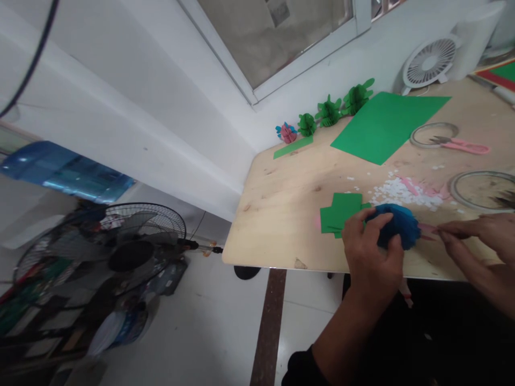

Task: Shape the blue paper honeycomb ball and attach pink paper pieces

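A round blue ball of fanned paper [402,225] is gripped in my left hand [370,241] near the table's front edge, its fingers curled round its left and near sides. From its right side sticks out a thin pink piece, perhaps paper [428,230]. My right hand [475,241] pinches the outer end of that pink piece between thumb and finger. Several cut green paper pieces [341,210] lie just left of my left hand. Beyond the ball spreads a scatter of tiny white paper bits [396,192] with some pink scraps among them.
Pink-handled snips [462,145] rest by a clear tape roll [418,134]; another ring [462,193] lies nearer. A green sheet [388,126] and small folded-paper figures [330,112] sit along the wall. A small white fan [430,61] stands behind; a floor fan [132,252] is at left.
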A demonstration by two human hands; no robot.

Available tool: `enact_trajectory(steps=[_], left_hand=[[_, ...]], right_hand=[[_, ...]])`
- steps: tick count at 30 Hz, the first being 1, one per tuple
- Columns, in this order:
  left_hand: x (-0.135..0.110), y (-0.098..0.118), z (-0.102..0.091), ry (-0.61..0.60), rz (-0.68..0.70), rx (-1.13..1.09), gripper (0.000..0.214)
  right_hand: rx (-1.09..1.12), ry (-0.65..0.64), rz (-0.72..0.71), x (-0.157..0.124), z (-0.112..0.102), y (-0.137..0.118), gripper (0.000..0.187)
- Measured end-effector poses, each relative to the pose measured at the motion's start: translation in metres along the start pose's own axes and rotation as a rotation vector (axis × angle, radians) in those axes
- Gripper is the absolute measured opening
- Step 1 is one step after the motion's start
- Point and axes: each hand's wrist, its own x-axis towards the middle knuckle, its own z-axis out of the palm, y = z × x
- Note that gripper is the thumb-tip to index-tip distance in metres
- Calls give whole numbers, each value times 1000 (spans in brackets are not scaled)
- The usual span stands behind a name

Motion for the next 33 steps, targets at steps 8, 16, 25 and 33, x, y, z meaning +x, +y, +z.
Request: enact_trajectory(steps=[8,16,25,33], left_hand=[[2,3,-2,-25,-18,57,34],[3,4,-1,-27,-13,46,33],[4,5,-1,-30,-13,43,32],[4,4,0,-31,12,73,32]], right_hand=[[36,-7,-85,-1,4,7,5],[-30,7,-118,1,3,7,4],[-34,-13,-179,-1,6,9,4],[18,-99,-276,-1,6,20,19]])
